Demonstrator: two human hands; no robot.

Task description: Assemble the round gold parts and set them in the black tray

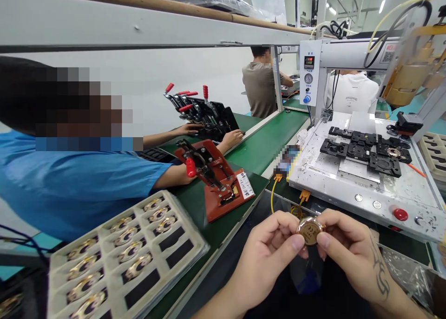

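Between both hands is a round gold watch case (310,231), its printed back facing me. My left hand (270,254) pinches its left edge between thumb and fingers. On the opposite edge, my right hand (348,251) grips it the same way. The case is held above my lap, in front of the white bench machine. To the left, a beige tray (181,268) holds several gold watch cases (134,250) in its compartments; some of its slots hold none.
A red clamp fixture (223,179) stands on the green bench beyond the tray. A co-worker in a blue shirt (114,179) handles black toggle clamps (209,116) at left. The dispensing machine (324,193) carries black fixtures (360,147), with a red button (400,214) at its front.
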